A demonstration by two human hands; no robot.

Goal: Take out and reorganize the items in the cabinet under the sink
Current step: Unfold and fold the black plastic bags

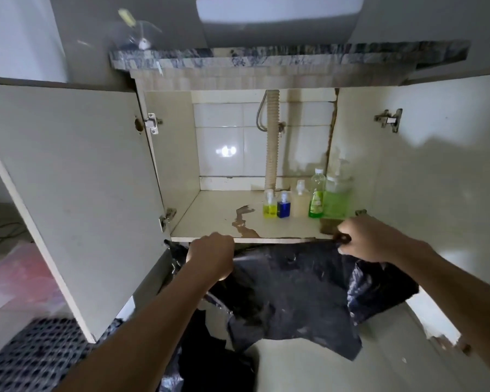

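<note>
Head camera is looking into the open cabinet under the sink, where a person is holding a black plastic bag [289, 281] stretched along the front edge of the cabinet floor [215, 216]. Left hand [211, 257] is gripping the bag's top edge with fingers curled round it, at the left of that edge; right hand [362, 239] is pinching the opposite corner at the right, fingers closed on the plastic. Bag is hanging below the cabinet floor, draped toward the tiled floor. Five bottles are standing in a row at the back right of the cabinet floor: a small yellow bottle [270, 205], a small blue bottle [283, 205], a pale bottle [300, 199], a green bottle [317, 193] and a large green pump bottle [337, 193]. Reorganizing appears well under way, with the bottles lined up by height and the bag seemingly next to be placed or folded.
</note>
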